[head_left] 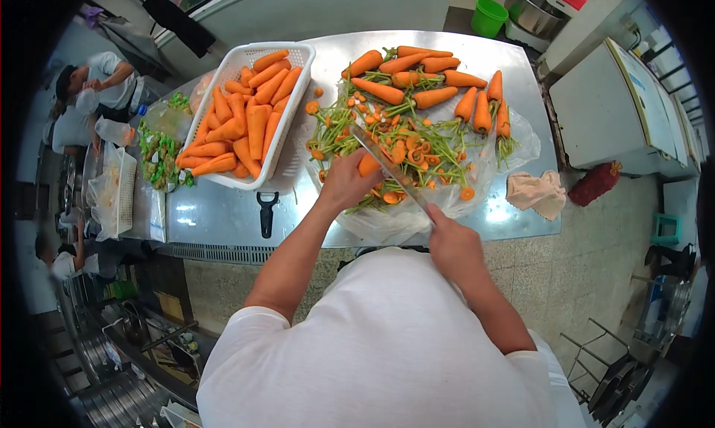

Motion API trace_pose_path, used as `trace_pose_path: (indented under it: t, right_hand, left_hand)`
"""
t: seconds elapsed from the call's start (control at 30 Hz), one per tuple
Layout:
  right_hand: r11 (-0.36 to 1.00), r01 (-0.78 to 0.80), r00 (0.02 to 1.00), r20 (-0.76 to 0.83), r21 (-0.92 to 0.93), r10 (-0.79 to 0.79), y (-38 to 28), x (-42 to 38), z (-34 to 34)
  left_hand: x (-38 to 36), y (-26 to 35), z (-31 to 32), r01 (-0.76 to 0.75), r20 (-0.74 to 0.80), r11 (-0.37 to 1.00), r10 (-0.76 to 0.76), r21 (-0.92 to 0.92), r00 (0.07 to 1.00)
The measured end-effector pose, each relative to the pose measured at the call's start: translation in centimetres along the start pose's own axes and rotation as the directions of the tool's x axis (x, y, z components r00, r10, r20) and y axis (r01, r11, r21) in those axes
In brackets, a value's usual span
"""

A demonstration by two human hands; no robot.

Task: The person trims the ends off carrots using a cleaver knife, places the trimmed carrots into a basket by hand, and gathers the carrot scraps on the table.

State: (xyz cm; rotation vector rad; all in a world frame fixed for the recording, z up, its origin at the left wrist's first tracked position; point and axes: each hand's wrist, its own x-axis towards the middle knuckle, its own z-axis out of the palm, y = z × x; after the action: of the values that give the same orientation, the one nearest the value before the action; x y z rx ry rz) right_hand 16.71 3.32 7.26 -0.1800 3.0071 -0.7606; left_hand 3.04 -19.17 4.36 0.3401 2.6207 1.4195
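Both arms reached forward, bare forearms, white short sleeves. Left hand (344,181) was curled, fingers clamped down in a grip. Right hand (453,243) was fisted tight in a grip, wrist straight, slightly lower.

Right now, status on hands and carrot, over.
Left hand grips carrot. Right hand holds knife, blade on carrot. Trimmed tops heaped around; peeler lies apart.
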Motion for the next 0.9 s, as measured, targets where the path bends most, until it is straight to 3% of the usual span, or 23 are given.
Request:
trace_pose_path:
  t: [0.07,0.13,0.23,0.3,0.33,0.37,0.4,0.43,0.47,0.5,0.57,0.6,0.63,0.67,0.7,0.73,0.77,0.8,0.87,0.9]
  right_hand:
    - [0.995,-0.062,0.996,0.067,0.075,0.057,-1.7,3.1,0.4]
    - [0.993,-0.040,0.999,0.032,0.114,0.037,-0.2,6.1,2.7]
    - [0.970,-0.071,0.997,0.046,0.233,0.062,1.8,6.4,4.5]
    - [0.945,-0.141,0.987,0.117,0.295,0.111,3.0,5.0,3.8]
    - [0.890,-0.259,0.962,0.186,0.375,0.202,3.2,4.1,2.7]
    - [0.816,-0.367,0.927,0.252,0.446,0.279,3.6,3.5,1.9]
    - [0.816,-0.367,0.927,0.245,0.446,0.283,4.2,2.9,1.6]
    - [0.721,-0.407,0.913,0.246,0.560,0.325,4.8,1.9,1.5]
    - [0.607,-0.437,0.895,0.255,0.664,0.365,5.3,1.0,1.5]
    - [0.600,-0.439,0.893,0.254,0.669,0.371,5.8,0.4,1.6]
    - [0.384,-0.433,0.864,0.253,0.816,0.436,6.8,-0.6,1.4]
    - [0.387,-0.431,0.864,0.249,0.815,0.438,7.1,-0.8,0.7]
    - [0.356,-0.404,0.859,0.215,0.843,0.465,7.1,-1.1,-0.5]
    - [0.326,-0.374,0.852,0.183,0.868,0.490,7.0,-1.4,-1.8]
    - [0.330,-0.374,0.852,0.182,0.867,0.490,6.8,-1.8,-3.1]
    - [0.438,-0.231,0.894,0.012,0.869,0.447,6.6,-2.2,-4.5]
    - [0.537,-0.083,0.909,-0.157,0.840,0.386,6.7,-2.6,-5.3]
    - [0.541,-0.085,0.908,-0.159,0.836,0.388,6.8,-2.9,-5.4]
    - [0.124,0.022,0.843,-0.085,0.992,0.532,6.9,-3.5,-5.3]
    - [0.071,-0.145,0.833,0.083,0.987,0.547,8.9,-4.4,-3.8]
  left_hand:
    - [-0.2,-0.8,-0.2,0.019,0.019,0.999,-0.020,0.041,1.000]
    - [-0.3,-0.3,-0.8,0.040,0.035,0.995,-0.044,0.091,0.998]
    - [0.8,1.3,-3.1,-0.156,-0.142,0.985,0.166,0.080,0.976]
    - [4.6,-2.5,-6.8,-0.078,-0.319,0.997,0.080,0.021,0.944]
    - [5.7,-1.0,-9.6,0.124,-0.331,0.992,-0.108,0.027,0.937]
    - [7.4,-3.2,-12.0,0.123,-0.431,0.941,0.026,0.314,0.902]
    - [9.3,-4.8,-13.3,0.144,-0.482,0.804,0.193,0.577,0.854]
    - [10.7,-4.9,-12.9,0.134,-0.476,0.802,0.202,0.582,0.856]
    - [11.8,-5.0,-12.6,0.016,-0.433,0.739,0.377,0.674,0.819]
    - [12.6,-4.9,-12.2,-0.092,-0.371,0.650,0.537,0.754,0.758]
    - [14.3,-1.8,-6.0,-0.182,-0.237,0.822,0.356,0.540,0.904]
    - [14.9,0.2,-2.6,-0.194,-0.095,0.895,0.251,0.401,0.963]
    - [15.4,2.3,0.9,-0.171,0.069,0.952,0.159,0.255,0.985]
    - [16.2,3.6,4.6,-0.193,0.111,0.956,0.172,0.222,0.979]
    - [17.8,4.1,7.6,-0.177,0.211,0.956,0.127,0.235,0.969]
    - [19.4,4.1,10.5,-0.162,0.309,0.955,0.080,0.249,0.948]
    - [20.3,4.0,13.4,-0.163,0.310,0.956,0.082,0.243,0.947]
    - [21.2,3.9,16.2,-0.156,0.244,0.947,0.087,0.280,0.966]
    - [22.3,3.1,19.2,-0.149,0.178,0.939,0.096,0.310,0.979]
    - [22.6,2.8,20.1,-0.101,0.204,0.913,0.020,0.394,0.979]
